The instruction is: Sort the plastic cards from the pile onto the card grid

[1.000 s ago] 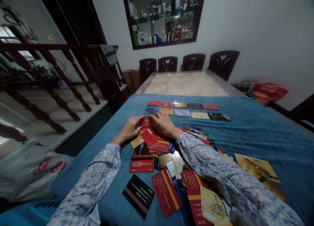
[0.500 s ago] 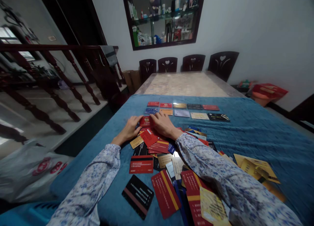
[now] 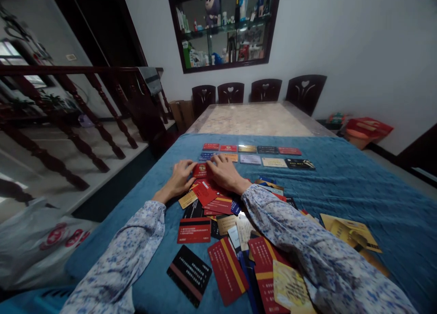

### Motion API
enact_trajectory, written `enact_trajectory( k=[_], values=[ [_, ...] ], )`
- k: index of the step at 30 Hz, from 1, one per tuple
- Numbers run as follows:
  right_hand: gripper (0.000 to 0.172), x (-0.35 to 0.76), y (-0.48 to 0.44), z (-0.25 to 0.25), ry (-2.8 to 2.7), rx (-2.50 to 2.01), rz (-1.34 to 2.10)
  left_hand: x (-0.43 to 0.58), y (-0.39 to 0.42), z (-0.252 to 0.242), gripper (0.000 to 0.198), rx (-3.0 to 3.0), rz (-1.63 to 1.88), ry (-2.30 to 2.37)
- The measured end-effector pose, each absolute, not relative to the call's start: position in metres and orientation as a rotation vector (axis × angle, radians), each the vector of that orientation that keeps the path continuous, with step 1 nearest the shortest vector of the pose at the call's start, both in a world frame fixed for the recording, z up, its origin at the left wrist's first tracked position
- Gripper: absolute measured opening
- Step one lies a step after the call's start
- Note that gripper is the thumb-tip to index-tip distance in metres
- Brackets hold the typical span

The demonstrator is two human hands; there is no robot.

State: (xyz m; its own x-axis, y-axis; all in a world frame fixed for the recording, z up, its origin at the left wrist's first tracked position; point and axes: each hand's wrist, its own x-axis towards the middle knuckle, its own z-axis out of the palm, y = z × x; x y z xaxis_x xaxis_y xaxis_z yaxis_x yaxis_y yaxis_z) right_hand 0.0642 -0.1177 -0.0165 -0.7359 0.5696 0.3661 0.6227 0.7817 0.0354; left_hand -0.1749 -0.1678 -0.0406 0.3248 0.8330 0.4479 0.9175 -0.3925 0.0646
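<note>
We hold a red card [image 3: 200, 169] by its edges: our left hand [image 3: 180, 178], at nine o'clock from it, pinches one side, and our right hand [image 3: 225, 174], at three, the other; two rows of cards [image 3: 250, 159] lie at two o'clock, a loose pile [image 3: 220, 205] at five

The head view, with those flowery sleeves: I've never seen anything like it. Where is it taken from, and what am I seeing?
No machine here: these are a person's own bare left hand and right hand. A camera worn on the head looks forward and down, so the flowery sleeves reach in from the bottom edge. A blue cloth covers the near part of the table. Beyond the hands lie two rows of cards; nearer is a loose spread of cards. Both hands touch the red card between them; whether it is firmly gripped, I cannot tell.
</note>
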Motion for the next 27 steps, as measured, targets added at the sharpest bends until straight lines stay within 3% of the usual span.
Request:
enact_trajectory(
  k=[15, 27],
  values=[
    [0.033, 0.073, -0.095, 0.003, -2.712, -0.982, -0.164, -0.168, -0.143, -0.014, 0.05, -2.504, -0.453, -1.543],
    [0.035, 0.097, -0.049, -0.003, -2.706, -0.863, -0.1, -0.147, -0.096, -0.012, 0.042, -2.662, -0.559, -1.391]
  ],
)
